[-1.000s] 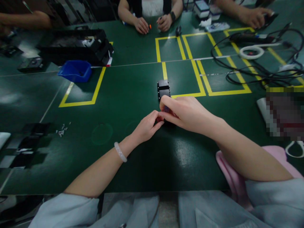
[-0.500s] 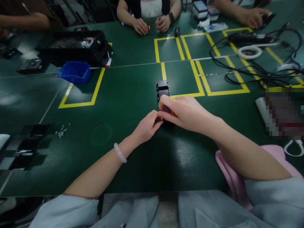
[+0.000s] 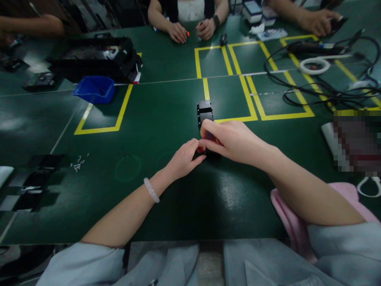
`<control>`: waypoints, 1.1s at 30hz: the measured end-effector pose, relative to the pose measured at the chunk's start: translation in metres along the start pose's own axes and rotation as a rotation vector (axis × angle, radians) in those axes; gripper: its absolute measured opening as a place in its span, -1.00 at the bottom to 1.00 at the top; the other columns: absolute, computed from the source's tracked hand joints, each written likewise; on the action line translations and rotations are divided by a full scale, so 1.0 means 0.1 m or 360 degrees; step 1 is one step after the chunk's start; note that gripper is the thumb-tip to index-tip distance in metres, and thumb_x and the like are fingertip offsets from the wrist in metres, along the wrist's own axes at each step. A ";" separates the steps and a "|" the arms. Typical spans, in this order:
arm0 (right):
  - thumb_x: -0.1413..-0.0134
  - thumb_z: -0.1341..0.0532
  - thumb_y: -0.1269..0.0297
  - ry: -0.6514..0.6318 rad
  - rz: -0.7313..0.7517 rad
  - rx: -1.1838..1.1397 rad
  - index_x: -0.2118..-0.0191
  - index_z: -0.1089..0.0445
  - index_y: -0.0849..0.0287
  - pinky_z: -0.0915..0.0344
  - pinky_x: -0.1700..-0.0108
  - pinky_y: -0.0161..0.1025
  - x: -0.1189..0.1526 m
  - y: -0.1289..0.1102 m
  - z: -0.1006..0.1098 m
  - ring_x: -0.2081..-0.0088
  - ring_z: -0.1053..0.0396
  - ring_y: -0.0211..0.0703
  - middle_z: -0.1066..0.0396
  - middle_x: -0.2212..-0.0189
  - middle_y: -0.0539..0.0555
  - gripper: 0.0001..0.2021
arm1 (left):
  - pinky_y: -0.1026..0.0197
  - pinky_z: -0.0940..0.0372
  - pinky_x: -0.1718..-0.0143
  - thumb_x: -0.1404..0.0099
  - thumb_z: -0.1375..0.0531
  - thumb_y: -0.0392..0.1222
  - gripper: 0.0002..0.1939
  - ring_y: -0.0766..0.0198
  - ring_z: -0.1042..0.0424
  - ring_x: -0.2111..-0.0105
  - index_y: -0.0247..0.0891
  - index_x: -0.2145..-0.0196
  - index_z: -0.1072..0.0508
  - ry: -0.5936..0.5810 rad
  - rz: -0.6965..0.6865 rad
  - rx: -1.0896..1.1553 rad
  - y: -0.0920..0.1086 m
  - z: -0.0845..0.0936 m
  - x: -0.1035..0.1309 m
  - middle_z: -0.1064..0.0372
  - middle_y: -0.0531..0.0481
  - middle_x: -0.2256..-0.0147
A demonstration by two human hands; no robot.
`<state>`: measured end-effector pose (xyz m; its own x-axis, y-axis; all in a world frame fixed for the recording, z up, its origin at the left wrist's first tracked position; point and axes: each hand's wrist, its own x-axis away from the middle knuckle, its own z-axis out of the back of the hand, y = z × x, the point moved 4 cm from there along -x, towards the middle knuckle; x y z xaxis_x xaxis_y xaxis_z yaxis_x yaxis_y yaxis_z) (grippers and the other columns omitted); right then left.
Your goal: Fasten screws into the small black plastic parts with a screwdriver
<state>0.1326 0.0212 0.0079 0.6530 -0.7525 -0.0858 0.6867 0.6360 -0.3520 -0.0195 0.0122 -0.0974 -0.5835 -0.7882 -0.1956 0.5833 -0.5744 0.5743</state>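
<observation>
A row of small black box-shaped parts (image 3: 205, 110) with shiny dots along its sides lies on the green table in front of me. My right hand (image 3: 233, 137) is closed over the near end of the row, and its thumb and bent forefinger pinch something dark that they mostly hide. Right against those fingertips, my left hand (image 3: 186, 157) has its fingers curled at the near end of the parts, thumb a little lower. What the left fingertips hold is hidden.
Loose small screws (image 3: 77, 163) and black flat pieces (image 3: 38, 178) lie left. Farther back are a blue bin (image 3: 95, 89) and a black tray (image 3: 89, 59). Black cables (image 3: 321, 93) and a pink cloth (image 3: 285, 210) are right. Across the table sit other people, hands (image 3: 178, 33) resting.
The view has shifted very slightly. My left thumb has opened a little away from its fingers; the right hand keeps nearly the same pinch over the black parts.
</observation>
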 end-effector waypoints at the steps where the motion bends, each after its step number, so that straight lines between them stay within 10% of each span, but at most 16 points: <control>1: -0.34 -0.09 0.21 -0.0002 0.0003 0.0004 0.14 -0.32 0.18 0.06 0.41 -0.30 0.00 0.00 0.00 0.48 -0.21 -0.25 -0.37 0.45 -0.01 -0.83 | 0.05 -0.36 0.11 -0.40 -0.16 -0.14 -0.85 0.13 -0.42 0.17 -0.27 0.18 -0.33 0.0000 0.0004 -0.0001 0.00 0.00 0.00 -0.40 -0.09 0.18; 33: -0.29 -0.09 0.26 0.0141 0.0098 -0.0229 0.19 -0.31 0.18 -0.02 0.37 -0.30 0.03 0.01 0.07 0.47 -0.21 -0.29 -0.33 0.45 -0.04 -0.87 | 0.14 -0.32 0.12 -0.44 -0.09 -0.19 -0.91 0.22 -0.39 0.18 -0.25 0.17 -0.29 0.0117 0.0012 0.0163 0.02 0.03 0.00 -0.36 -0.05 0.19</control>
<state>0.1374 0.0204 0.0136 0.6575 -0.7289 -0.1907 0.5893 0.6552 -0.4727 -0.0202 0.0115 -0.0936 -0.5344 -0.8085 -0.2465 0.5246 -0.5459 0.6532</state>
